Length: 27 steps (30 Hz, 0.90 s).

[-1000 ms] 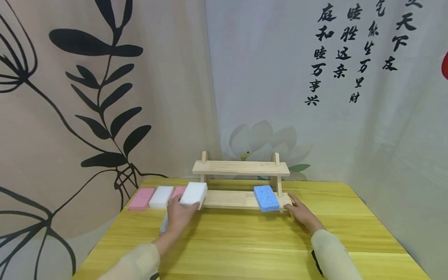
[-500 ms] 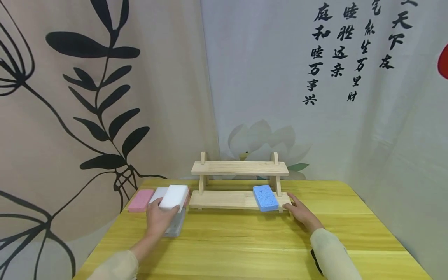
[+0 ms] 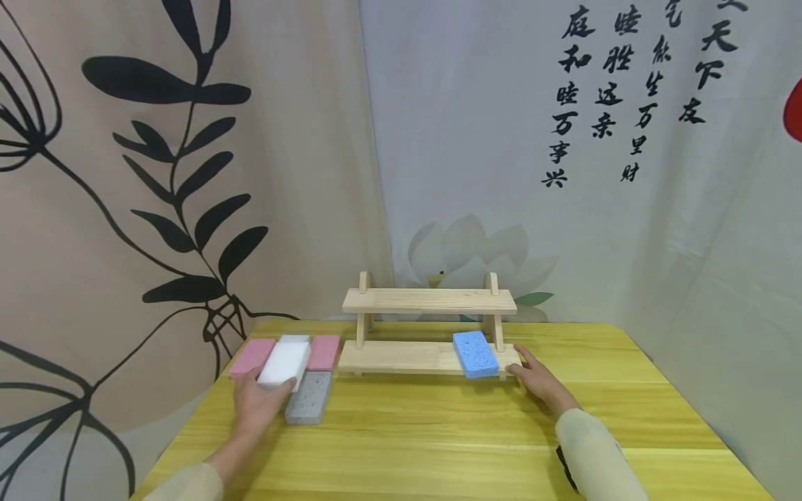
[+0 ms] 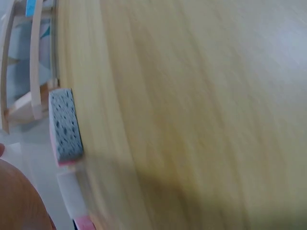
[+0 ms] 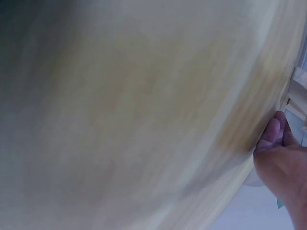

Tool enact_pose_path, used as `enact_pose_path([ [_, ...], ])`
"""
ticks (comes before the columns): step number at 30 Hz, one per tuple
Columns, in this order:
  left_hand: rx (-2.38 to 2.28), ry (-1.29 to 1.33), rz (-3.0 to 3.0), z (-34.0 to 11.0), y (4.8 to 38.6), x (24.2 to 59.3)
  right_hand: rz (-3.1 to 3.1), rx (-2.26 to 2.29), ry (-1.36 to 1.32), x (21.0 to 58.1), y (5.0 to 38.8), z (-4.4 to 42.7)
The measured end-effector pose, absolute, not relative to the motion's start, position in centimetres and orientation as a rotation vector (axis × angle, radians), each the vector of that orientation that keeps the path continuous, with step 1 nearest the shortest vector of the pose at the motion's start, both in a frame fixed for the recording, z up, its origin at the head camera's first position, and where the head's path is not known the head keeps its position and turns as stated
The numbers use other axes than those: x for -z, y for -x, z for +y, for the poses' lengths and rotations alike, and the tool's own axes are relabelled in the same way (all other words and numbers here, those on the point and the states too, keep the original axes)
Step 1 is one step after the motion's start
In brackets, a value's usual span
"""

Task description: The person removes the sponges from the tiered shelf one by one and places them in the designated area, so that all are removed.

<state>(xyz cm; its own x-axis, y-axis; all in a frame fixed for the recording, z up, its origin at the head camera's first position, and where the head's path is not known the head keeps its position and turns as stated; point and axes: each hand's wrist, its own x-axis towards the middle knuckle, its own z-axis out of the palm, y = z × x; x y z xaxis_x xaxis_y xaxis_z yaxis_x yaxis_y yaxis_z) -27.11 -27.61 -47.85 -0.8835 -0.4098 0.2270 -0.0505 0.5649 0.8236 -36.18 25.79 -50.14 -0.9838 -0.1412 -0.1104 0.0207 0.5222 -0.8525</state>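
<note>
In the head view my left hand [image 3: 258, 405] holds a white sponge [image 3: 285, 363] by its sides, thumb on the right edge. It is over another white sponge [image 3: 294, 339], mostly hidden beneath. Pink sponges lie on either side, one at the left [image 3: 253, 358] and one at the right [image 3: 324, 352]. A grey speckled sponge [image 3: 309, 399] lies closer to me, also seen in the left wrist view [image 4: 65, 125]. My right hand [image 3: 544, 382] grips the right end of a two-tier wooden shelf [image 3: 401, 356], beside a blue sponge [image 3: 476, 354] on its lower board.
The upper board [image 3: 429, 300] of the shelf rises behind the lower one. Everything stands on a yellow wooden table [image 3: 438, 438]. A printed curtain [image 3: 301, 174] hangs right behind the table's back edge.
My left hand has carried the white sponge leftward from the shelf's left end to over the other white sponge, uncovering the right pink and grey sponges. My right hand has stayed at the shelf.
</note>
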Motion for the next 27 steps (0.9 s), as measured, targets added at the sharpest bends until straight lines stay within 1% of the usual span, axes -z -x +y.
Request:
enact_pose_path([
  [15,1.227,-0.449,-2.455,-30.2,25.7,49.6,2.608,1.447,0.111,50.3,36.2,25.9],
  [27,1.197,-0.46,-2.513,-30.7,25.3,50.8,2.614,1.431,0.111,50.3,36.3,25.9],
])
